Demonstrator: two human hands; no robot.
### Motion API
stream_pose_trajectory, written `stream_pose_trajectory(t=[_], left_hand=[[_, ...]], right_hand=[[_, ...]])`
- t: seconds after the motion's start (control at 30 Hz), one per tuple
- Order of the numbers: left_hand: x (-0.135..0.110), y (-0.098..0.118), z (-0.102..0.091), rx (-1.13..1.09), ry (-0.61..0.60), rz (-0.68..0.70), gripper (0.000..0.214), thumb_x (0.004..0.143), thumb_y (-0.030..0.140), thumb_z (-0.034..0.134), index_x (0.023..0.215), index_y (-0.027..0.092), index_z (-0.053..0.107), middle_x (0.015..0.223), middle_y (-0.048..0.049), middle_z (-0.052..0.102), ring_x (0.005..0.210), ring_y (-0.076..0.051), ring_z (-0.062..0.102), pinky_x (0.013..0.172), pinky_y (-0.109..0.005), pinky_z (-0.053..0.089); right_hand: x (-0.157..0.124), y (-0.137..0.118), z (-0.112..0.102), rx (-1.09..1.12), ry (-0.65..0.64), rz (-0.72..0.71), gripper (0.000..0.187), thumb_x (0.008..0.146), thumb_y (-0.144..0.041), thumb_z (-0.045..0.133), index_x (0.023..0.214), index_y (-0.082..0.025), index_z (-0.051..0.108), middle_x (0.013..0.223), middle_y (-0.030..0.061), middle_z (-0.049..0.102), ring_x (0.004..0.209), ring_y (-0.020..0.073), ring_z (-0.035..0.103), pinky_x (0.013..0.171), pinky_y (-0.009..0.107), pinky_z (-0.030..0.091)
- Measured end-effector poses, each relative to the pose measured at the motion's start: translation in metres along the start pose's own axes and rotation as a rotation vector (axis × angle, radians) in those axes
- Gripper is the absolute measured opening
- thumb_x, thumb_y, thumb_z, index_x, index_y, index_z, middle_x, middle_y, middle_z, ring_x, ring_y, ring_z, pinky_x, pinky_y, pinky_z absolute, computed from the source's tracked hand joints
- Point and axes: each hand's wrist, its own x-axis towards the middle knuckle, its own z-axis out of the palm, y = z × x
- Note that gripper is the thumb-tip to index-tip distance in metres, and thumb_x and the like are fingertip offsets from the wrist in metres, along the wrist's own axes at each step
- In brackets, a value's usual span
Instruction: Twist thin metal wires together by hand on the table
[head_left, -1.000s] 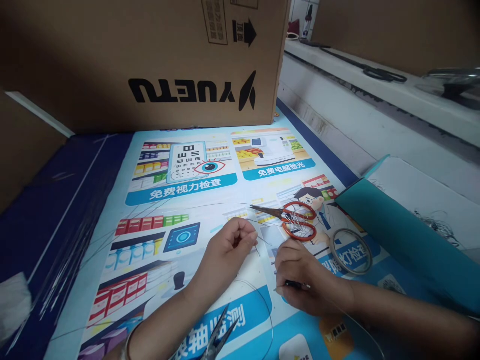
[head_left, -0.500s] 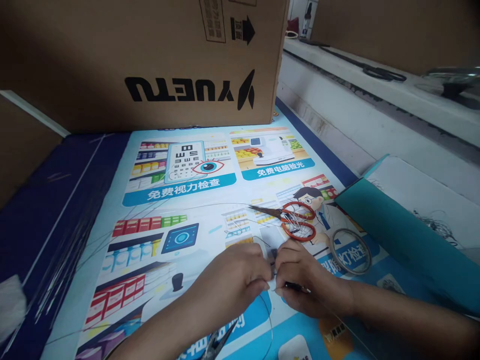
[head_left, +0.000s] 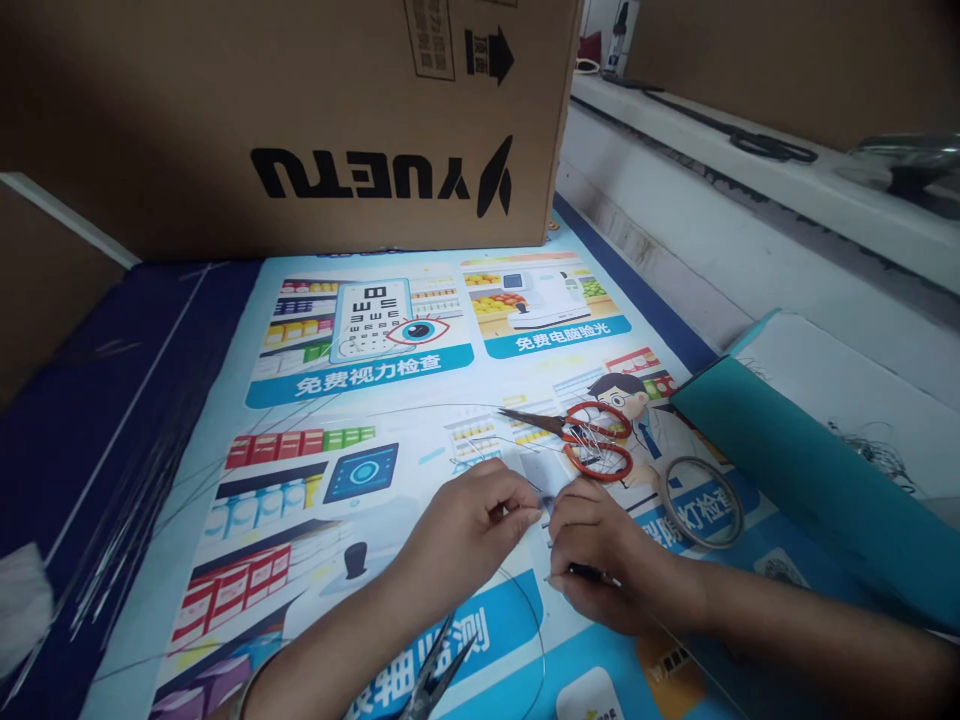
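Since half a second earlier, the left hand (head_left: 480,515) had rolled and shifted slightly toward 11 o'clock, baring its thumb and forefinger, while the right hand (head_left: 596,550) had kept nearly the same place. More of the pliers (head_left: 429,690) showed at 7 o'clock from the left hand.

Judging by the pose, the step in hand was fine fingertip work on a thin wire (head_left: 541,630), which bowed down toward 6 o'clock from the left fingertips. A next move seemed to call for a steady right hand and small, exact turns of the left.

On the left, thumb and forefinger were pressed together with no gap to be seen, apparently on the wire, though their tips were too small to make out. They sat just beside the right forefinger; whether they touched it I could not tell. The right fingers were curled tightly round a dark slim tool (head_left: 594,573), only part of which showed.

From the right hand, red-handled scissors (head_left: 561,426) lay at 12 o'clock and a grey ring (head_left: 665,505) at 2 o'clock, both untouched.
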Motion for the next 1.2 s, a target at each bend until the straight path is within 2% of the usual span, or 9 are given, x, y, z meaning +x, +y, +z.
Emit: stream_pose_trajectory(t=[0.27, 0.5, 0.73, 1.2], left_hand=[[0.001, 0.0, 0.0, -0.026, 0.006, -0.015, 0.012, 0.08, 0.015, 0.055, 0.07, 0.019, 0.061, 0.073, -0.0002, 0.057, 0.071, -0.016, 0.055, 0.064, -0.027, 0.041], [0.001, -0.007, 0.008, -0.128, 0.2, -0.023, 0.013, 0.086, 0.023, 0.052, 0.079, 0.018, 0.062, 0.074, -0.0002, 0.055, 0.073, -0.015, 0.052, 0.067, -0.026, 0.04], [-0.001, -0.008, 0.007, -0.167, 0.208, -0.028, 0.012, 0.086, 0.024, 0.053, 0.08, 0.018, 0.062, 0.075, -0.0005, 0.055, 0.075, -0.015, 0.052, 0.069, -0.027, 0.041], [0.001, -0.009, 0.007, -0.143, 0.193, -0.023, 0.013, 0.086, 0.024, 0.053, 0.078, 0.018, 0.061, 0.074, -0.0007, 0.055, 0.074, -0.016, 0.053, 0.068, -0.027, 0.041]], right_hand=[[0.001, 0.0, 0.001, -0.001, -0.007, 0.009, 0.011, 0.071, -0.007, 0.055, 0.067, -0.017, 0.053, 0.072, 0.0019, 0.053, 0.078, 0.0178, 0.046, 0.073, 0.033, 0.036], [-0.001, 0.002, 0.002, 0.037, 0.029, -0.031, 0.009, 0.072, -0.009, 0.056, 0.07, -0.017, 0.053, 0.073, 0.0019, 0.052, 0.077, 0.0175, 0.047, 0.075, 0.033, 0.036], [-0.003, -0.006, -0.002, 0.047, -0.079, -0.05, 0.005, 0.073, -0.013, 0.055, 0.071, -0.017, 0.052, 0.073, 0.0023, 0.054, 0.076, 0.0174, 0.047, 0.076, 0.035, 0.035], [-0.003, -0.008, -0.002, 0.022, -0.144, -0.038, 0.005, 0.073, -0.014, 0.054, 0.07, -0.017, 0.054, 0.075, 0.0022, 0.054, 0.078, 0.0175, 0.046, 0.077, 0.035, 0.032]])
